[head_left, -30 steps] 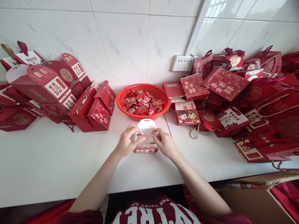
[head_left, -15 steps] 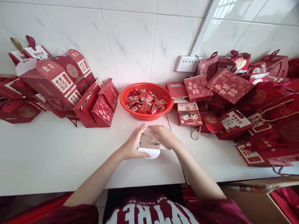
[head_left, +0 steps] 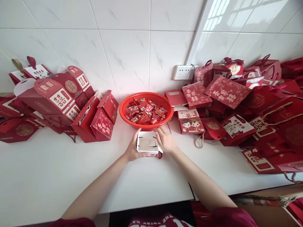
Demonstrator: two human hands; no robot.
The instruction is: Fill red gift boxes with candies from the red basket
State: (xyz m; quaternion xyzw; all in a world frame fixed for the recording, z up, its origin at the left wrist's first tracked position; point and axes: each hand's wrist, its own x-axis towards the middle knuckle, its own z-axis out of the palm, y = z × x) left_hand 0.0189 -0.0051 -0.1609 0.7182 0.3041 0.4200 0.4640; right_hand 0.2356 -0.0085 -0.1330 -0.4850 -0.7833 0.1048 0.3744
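Observation:
A small open-topped box (head_left: 148,144), white inside with slots in its bottom, is held between my hands just in front of the red basket. My left hand (head_left: 133,148) wraps round its left side, thumb along the near edge. The fingers of my right hand (head_left: 166,142) are closed on its right wall, the thumb near the rim. A bit of dark red cord shows at the box's near right corner. Wrapped red sweets (head_left: 146,111) fill the red plastic basket (head_left: 146,126) beyond my hands.
Red gift boxes (head_left: 103,124) are stacked at the left. Many more red boxes and bags (head_left: 228,91) are piled at the right, some with rope handles. A socket strip (head_left: 184,72) is on the tiled wall. A cardboard carton (head_left: 265,206) stands below the table edge at the right.
The view has tilted up a little. The box's near white flap no longer sticks out toward me, and the inside of the box shows more openly between my hands.

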